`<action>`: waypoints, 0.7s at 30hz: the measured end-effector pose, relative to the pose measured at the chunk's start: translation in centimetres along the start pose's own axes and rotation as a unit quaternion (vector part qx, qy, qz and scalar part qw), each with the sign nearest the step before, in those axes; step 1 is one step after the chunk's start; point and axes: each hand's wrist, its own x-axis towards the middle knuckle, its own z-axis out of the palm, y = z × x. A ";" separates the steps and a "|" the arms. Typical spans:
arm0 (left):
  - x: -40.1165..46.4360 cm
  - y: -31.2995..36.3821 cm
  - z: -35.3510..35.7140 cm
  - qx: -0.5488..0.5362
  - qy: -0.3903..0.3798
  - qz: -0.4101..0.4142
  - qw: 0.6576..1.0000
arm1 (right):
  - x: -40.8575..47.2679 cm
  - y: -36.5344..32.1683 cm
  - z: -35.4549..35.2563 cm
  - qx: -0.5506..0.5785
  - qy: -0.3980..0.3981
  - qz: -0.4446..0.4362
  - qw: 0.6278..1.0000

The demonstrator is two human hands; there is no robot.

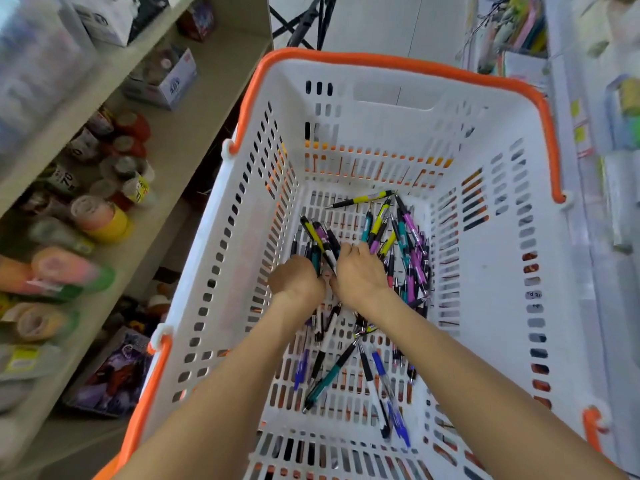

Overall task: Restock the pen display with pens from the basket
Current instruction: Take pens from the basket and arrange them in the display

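A white plastic basket with orange handles fills the middle of the head view. On its slotted floor lie several loose pens in yellow, purple, teal, black and blue. Both of my arms reach down into it. My left hand grips a bundle of pens whose tips stick out beyond my fingers. My right hand lies right beside it on the pile, fingers curled down over pens; the fingertips are hidden. The pen display is not in view.
A beige shelf unit on the left carries several tape rolls and small boxes. On the right stands a white rack with stationery, blurred. More pens lie near the basket's close end.
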 end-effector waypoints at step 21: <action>-8.7 -0.9 -3.3 -0.643 -0.227 -0.036 0.730 | -11.1 2.0 -4.6 0.697 -0.177 0.106 0.686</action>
